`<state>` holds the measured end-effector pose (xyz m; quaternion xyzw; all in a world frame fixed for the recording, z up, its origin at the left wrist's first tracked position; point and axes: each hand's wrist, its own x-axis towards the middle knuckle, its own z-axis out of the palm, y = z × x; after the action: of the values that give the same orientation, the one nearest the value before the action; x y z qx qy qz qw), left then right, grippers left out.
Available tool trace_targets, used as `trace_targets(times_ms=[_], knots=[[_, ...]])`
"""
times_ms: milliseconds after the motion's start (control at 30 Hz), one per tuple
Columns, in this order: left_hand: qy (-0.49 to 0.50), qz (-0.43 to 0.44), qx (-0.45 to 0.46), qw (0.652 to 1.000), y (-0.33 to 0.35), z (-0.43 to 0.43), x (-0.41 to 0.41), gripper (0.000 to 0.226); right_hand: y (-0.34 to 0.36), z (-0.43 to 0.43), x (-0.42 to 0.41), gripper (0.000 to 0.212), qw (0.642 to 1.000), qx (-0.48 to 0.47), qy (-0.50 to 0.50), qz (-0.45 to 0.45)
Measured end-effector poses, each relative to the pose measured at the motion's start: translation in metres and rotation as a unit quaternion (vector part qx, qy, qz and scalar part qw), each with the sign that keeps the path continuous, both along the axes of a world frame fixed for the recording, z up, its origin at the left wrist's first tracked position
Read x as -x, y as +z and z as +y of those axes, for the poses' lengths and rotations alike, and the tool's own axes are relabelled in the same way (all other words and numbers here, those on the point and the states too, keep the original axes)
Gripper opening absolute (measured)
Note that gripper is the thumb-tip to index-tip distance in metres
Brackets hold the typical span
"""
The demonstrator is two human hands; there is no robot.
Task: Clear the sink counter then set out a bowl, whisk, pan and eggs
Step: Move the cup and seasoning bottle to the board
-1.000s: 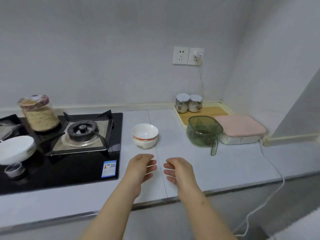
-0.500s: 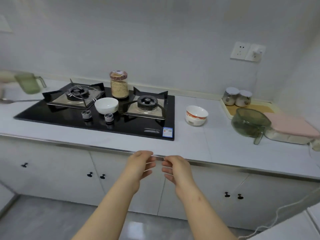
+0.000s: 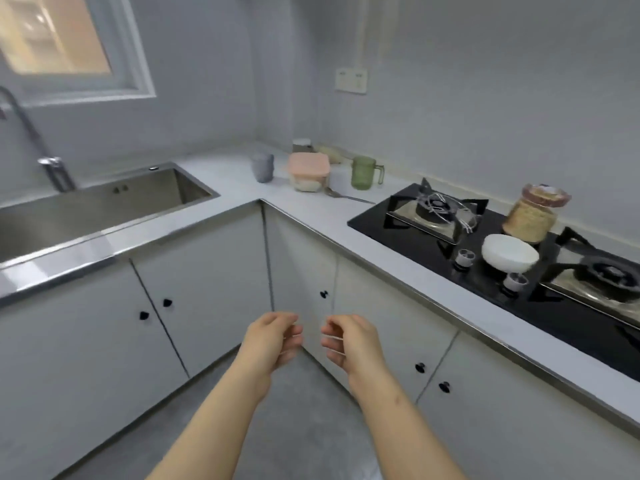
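A white bowl point(image 3: 509, 252) sits on the black stove top point(image 3: 377, 228), up and well to the right of the right hand point(image 3: 349, 337). What looks like a wire whisk point(image 3: 446, 209) lies on the burner just beyond the bowl. Both hands hang before the corner cabinets point(image 3: 298, 271), loosely curled and holding nothing, with the left hand point(image 3: 273, 336) just beside the right and their fingertips facing but apart. Far above the hands, a grey cup point(image 3: 263, 167), a pink-lidded container point(image 3: 308, 171) and a green mug point(image 3: 363, 172) stand on the counter point(image 3: 235, 188) corner, with a spoon point(image 3: 346, 196) lying near them. A jar of grains point(image 3: 533, 216) stands behind the bowl. The steel sink point(image 3: 104, 202) and its tap point(image 3: 52, 164) are up and left of the left hand.
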<state>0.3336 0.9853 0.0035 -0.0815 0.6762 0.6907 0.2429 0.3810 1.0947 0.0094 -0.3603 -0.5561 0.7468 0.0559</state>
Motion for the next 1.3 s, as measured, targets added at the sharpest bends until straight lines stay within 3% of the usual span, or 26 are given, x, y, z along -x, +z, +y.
trace_targets(times_ms=[233,433,800,1067,1300], knots=[[0.174,-0.003,0.004,0.985,0.005,-0.148,0.06,0.011,-0.006,-0.14,0.098,0.019,0.983,0.011,0.182,0.0],[0.326,0.008,0.008,0.945,0.006,-0.254,0.105,0.01,-0.001,-0.244,0.172,0.017,0.94,0.013,0.34,0.005],[0.475,0.033,0.016,0.879,0.021,-0.389,0.211,0.011,0.002,-0.384,0.318,0.01,0.86,-0.024,0.509,0.025],[0.538,0.017,0.02,0.842,0.007,-0.497,0.248,0.012,-0.01,-0.506,0.366,0.012,0.815,-0.035,0.577,0.02],[0.512,0.002,0.041,0.858,-0.008,-0.63,0.298,0.013,-0.015,-0.632,0.418,0.011,0.85,-0.018,0.527,0.009]])
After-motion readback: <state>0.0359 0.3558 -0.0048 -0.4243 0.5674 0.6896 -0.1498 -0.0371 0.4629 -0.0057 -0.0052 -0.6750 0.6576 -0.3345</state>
